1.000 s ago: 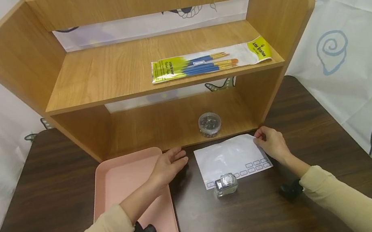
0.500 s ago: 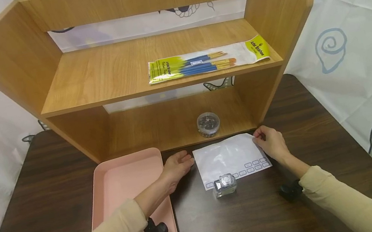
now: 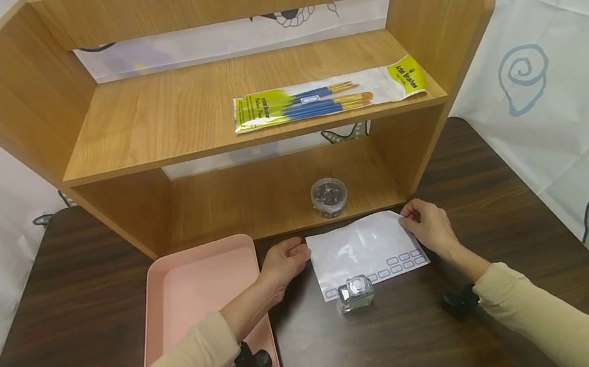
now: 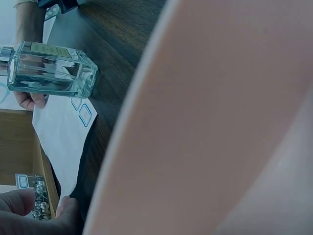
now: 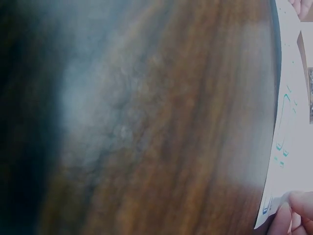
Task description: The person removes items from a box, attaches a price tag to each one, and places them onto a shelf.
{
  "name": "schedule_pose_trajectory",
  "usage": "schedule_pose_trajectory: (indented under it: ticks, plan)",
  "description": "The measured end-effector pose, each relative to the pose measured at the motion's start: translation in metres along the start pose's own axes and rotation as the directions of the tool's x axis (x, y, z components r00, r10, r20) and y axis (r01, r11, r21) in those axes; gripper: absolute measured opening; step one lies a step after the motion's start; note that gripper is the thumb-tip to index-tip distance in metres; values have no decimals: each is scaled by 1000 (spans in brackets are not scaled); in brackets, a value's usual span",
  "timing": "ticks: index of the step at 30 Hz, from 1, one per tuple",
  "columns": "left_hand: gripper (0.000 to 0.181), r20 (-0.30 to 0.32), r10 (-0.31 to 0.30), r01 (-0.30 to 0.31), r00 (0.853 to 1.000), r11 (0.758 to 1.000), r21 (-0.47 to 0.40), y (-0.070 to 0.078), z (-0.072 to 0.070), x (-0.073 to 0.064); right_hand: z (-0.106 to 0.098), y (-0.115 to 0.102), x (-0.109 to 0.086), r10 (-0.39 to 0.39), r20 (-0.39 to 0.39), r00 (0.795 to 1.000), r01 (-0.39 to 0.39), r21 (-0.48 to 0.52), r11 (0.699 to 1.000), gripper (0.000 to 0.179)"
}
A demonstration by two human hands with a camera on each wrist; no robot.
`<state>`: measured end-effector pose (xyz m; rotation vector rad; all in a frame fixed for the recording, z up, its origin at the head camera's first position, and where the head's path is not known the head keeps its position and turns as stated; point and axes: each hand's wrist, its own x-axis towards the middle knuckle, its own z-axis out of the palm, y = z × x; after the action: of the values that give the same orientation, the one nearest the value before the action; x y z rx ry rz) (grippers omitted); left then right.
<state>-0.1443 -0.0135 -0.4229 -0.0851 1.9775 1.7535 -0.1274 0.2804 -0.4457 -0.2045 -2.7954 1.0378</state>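
A white sheet [image 3: 363, 246] with small blue printed boxes along its front edge lies on the table before the shelf. My right hand [image 3: 432, 228] pinches its far right corner between thumb and finger; the right wrist view also shows this sheet [image 5: 288, 122] in that hand [image 5: 293, 215]. At the far left corner, my left hand [image 3: 284, 262] has its fingertips right at the edge, its thumb apart from the fingers in the left wrist view. A clear glass bottle [image 3: 355, 295] with a silver cap stands upright at the sheet's front edge, overlapping it.
A wooden two-tier shelf [image 3: 155, 119] spans the back. On its upper board lies a pack of artist brushes [image 3: 327, 100]; a round clear jar [image 3: 329, 198] of small shiny pieces stands on the lower one. The pink tray [image 3: 200, 283] lies at the left, under my left forearm.
My left hand has moved right, from beside the tray to the sheet's far left corner. The right hand keeps its pinch, and the sheet and bottle have stayed in place.
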Motion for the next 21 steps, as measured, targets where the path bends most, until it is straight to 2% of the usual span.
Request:
schedule_pose_trajectory:
  ticks: [6, 13, 21]
  plan:
    - [40, -6, 9, -9, 1000, 1000, -4, -2, 2, 1, 0, 0, 1, 5, 6, 1000, -5, 5, 1000, 6]
    - [30, -36, 15, -13, 999, 999, 50, -5, 4, 4, 0, 1, 1, 21, 11, 1000, -21, 36, 999, 7]
    - [22, -83, 23, -21, 996, 1000, 24, -8, 7, 6, -1, 1, 0, 26, 34, 999, -29, 97, 995, 7]
